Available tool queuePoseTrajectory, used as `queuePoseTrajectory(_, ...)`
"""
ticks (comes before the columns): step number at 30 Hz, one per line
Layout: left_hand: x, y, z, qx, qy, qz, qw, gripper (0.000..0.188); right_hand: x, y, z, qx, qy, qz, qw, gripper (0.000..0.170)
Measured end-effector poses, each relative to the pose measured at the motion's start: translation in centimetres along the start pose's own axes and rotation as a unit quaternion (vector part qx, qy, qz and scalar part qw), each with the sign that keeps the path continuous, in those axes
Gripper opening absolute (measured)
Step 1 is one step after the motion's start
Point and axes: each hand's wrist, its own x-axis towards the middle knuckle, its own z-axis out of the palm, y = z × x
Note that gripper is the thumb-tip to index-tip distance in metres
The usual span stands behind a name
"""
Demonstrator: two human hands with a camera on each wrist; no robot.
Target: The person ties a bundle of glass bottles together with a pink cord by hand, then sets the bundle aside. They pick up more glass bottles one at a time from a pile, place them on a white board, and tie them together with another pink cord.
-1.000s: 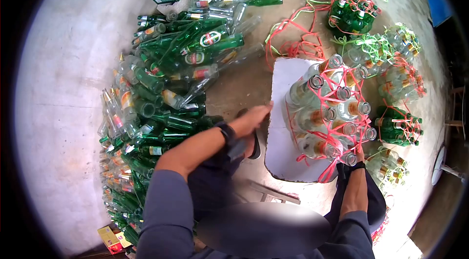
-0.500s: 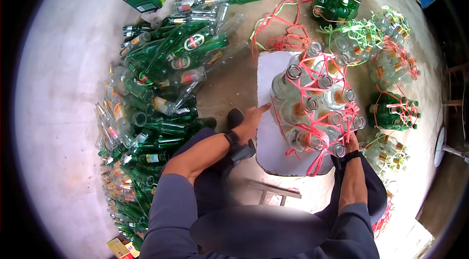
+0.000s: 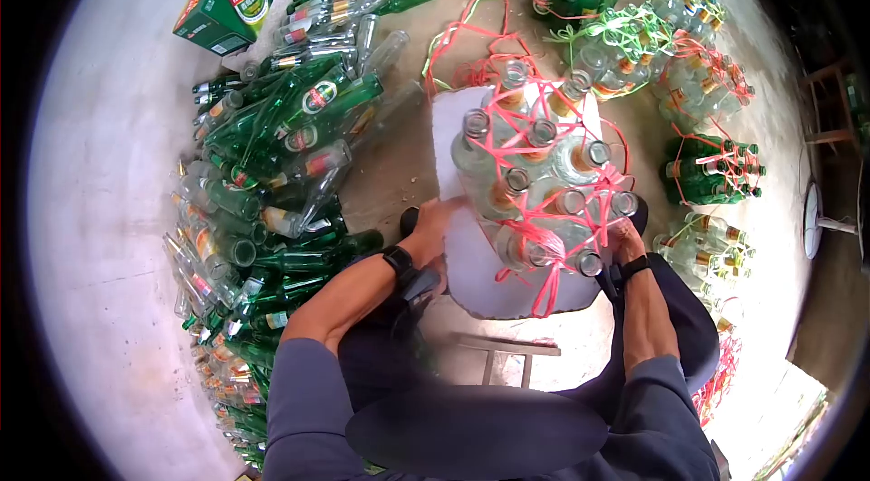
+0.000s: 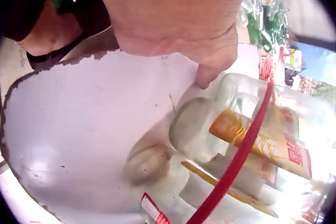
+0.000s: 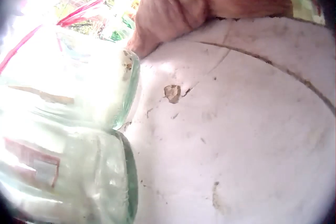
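**Both hands at the strung bundle on the white board**

Through the head camera I have the bundle of clear bottles (image 3: 548, 177) in front of me, standing on the white board (image 3: 480, 277). Red string (image 3: 547, 291) runs between the bottle necks, with loops hanging at the near side.

My left hand (image 3: 433, 229) is at the board's left edge, apart from the bundle in the head view. The left wrist view shows one fingertip (image 4: 206, 76) pointing down, near the bottle bases; the other fingers are hidden, so I cannot tell whether they are together or apart.

My right hand (image 3: 625, 241) is at the bundle's near right side. In the right wrist view it lies over the board, just beside a bottle base. I cannot tell how its fingers lie, or whether they grip anything.

To the left is a heap of loose green and clear bottles (image 3: 294, 259), with a green carton (image 3: 228, 0) at its far end. To the right, tied green bottles (image 3: 712, 171) and tied clear bottles (image 3: 702, 87) rest on the floor (image 3: 390, 168).
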Motion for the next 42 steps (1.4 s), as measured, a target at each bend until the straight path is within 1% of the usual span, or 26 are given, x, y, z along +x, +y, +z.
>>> queuePoseTrajectory(1, 0.0, -1.2, -0.7, 0.0, -0.004, -0.002, 1.0, 0.032, 0.4, -0.1, 0.5, -0.051, -0.01, -0.028, 0.998, 0.024)
queuePoseTrajectory(3, 0.3, -3.2, -2.2, 0.282, -0.046, 0.102, 0.953, 0.035, 1.5, -0.1, 1.3, -0.155, -0.029, -0.096, 0.983, 0.026)
queuePoseTrajectory(4, 0.4, -2.5, -1.9, 0.281, -0.052, 0.103, 0.953, 0.035, 2.0, 0.1, 1.6, -0.2, -0.034, -0.126, 0.971, 0.026)
queuePoseTrajectory(5, 0.6, -1.8, -1.7, 0.087, 0.03, -0.108, 0.99, 0.037, 2.7, 0.1, 2.0, -0.242, -0.038, -0.16, 0.956, 0.027)
queuePoseTrajectory(6, 0.8, -1.2, -1.5, -0.113, 0.11, -0.311, 0.937, 0.038, 2.4, -1.4, 2.6, -0.241, -0.033, -0.158, 0.957, 0.027)
queuePoseTrajectory(8, 0.9, -1.2, -3.2, -0.187, 0.098, -0.343, 0.915, 0.038, 1.5, -6.3, 4.6, -0.007, -0.063, 0.08, 0.995, 0.034)
queuePoseTrajectory(10, 0.8, -1.9, -4.5, -0.261, 0.081, -0.375, 0.886, 0.037, 2.4, -6.7, 5.7, -0.073, -0.059, 0.026, 0.995, 0.043)
queuePoseTrajectory(12, -0.1, -3.3, -5.0, -0.349, 0.077, -0.348, 0.867, 0.033, 4.2, -6.3, 5.8, -0.263, -0.125, -0.081, 0.953, 0.055)
queuePoseTrajectory(13, 0.0, -4.5, -5.5, -0.346, 0.138, -0.403, 0.836, 0.034, 5.7, -3.5, 6.5, -0.155, -0.084, -0.011, 0.984, 0.061)
queuePoseTrajectory(14, -0.4, -7.0, -6.5, -0.346, 0.135, -0.403, 0.836, 0.034, 5.4, -5.2, 6.6, -0.156, -0.081, -0.01, 0.984, 0.061)
queuePoseTrajectory(15, -1.0, -10.4, -7.9, -0.236, 0.034, -0.245, 0.94, 0.032, 4.6, -8.8, 7.2, -0.141, -0.07, 0.041, 0.987, 0.062)
queuePoseTrajectory(16, -1.7, -13.0, -9.3, -0.114, -0.069, -0.072, 0.989, 0.031, 4.2, -10.9, 7.6, -0.126, -0.06, 0.091, 0.986, 0.063)
queuePoseTrajectory(17, -2.0, -14.6, -11.2, -0.114, -0.07, -0.072, 0.988, 0.031, 5.0, -10.3, 7.9, -0.112, -0.089, 0.078, 0.987, 0.062)
queuePoseTrajectory(18, -2.2, -15.9, -13.1, 0.185, -0.136, 0.008, 0.973, 0.032, 5.2, -10.8, 8.0, -0.111, -0.088, 0.079, 0.987, 0.062)
queuePoseTrajectory(19, -2.2, -15.0, -13.6, 0.466, -0.189, 0.088, 0.86, 0.036, 5.1, -11.5, 8.3, -0.101, -0.094, 0.064, 0.988, 0.061)
queuePoseTrajectory(22, -2.0, -7.0, -12.1, 0.443, -0.152, 0.109, 0.877, 0.048, 5.3, -11.9, 8.9, -0.109, -0.092, 0.066, 0.988, 0.062)
queuePoseTrajectory(23, -1.6, -7.3, -11.1, 0.198, -0.083, 0.054, 0.975, 0.05, 5.3, -12.2, 9.1, -0.103, -0.089, 0.054, 0.989, 0.064)
queuePoseTrajectory(28, -1.1, -1.9, -10.6, 0.129, -0.116, 0.081, 0.981, 0.055, 5.0, -12.1, 9.7, -0.012, -0.09, 0.078, 0.993, 0.07)
queuePoseTrajectory(30, -1.9, -4.5, -11.5, -0.025, -0.164, -0.019, 0.986, 0.063, 5.1, -11.0, 10.2, -0.008, -0.088, 0.068, 0.994, 0.071)
queuePoseTrajectory(34, -3.4, -5.4, -13.6, -0.026, -0.104, -0.127, 0.986, 0.058, 4.7, -9.1, 11.9, -0.006, -0.101, 0.072, 0.992, 0.067)
queuePoseTrajectory(35, -3.7, -5.4, -14.0, -0.024, -0.092, -0.146, 0.985, 0.056, 4.6, -8.6, 12.2, -0.135, -0.1, -0.108, 0.98, 0.041)
queuePoseTrajectory(36, -3.9, -5.3, -14.4, -0.022, -0.082, -0.16, 0.983, 0.055, 4.5, -8.4, 12.5, -0.26, -0.093, -0.282, 0.919, 0.02)
queuePoseTrajectory(38, -4.0, -5.3, -14.9, -0.019, -0.067, -0.18, 0.981, 0.052, 4.7, -8.2, 13.0, -0.262, -0.125, -0.22, 0.931, 0.024)
queuePoseTrajectory(39, -4.0, -5.1, -15.2, -0.017, -0.062, -0.186, 0.98, 0.051, 4.3, -8.2, 13.4, -0.124, -0.106, -0.144, 0.976, 0.024)
queuePoseTrajectory(40, -3.9, -5.0, -15.3, -0.016, -0.057, -0.191, 0.98, 0.05, 4.1, -8.1, 13.7, 0.018, -0.084, -0.064, 0.994, 0.065)
queuePoseTrajectory(42, -3.6, -4.9, -15.4, -0.012, -0.052, -0.199, 0.978, 0.047, 4.1, -8.1, 13.8, 0.025, -0.077, -0.068, 0.994, 0.067)
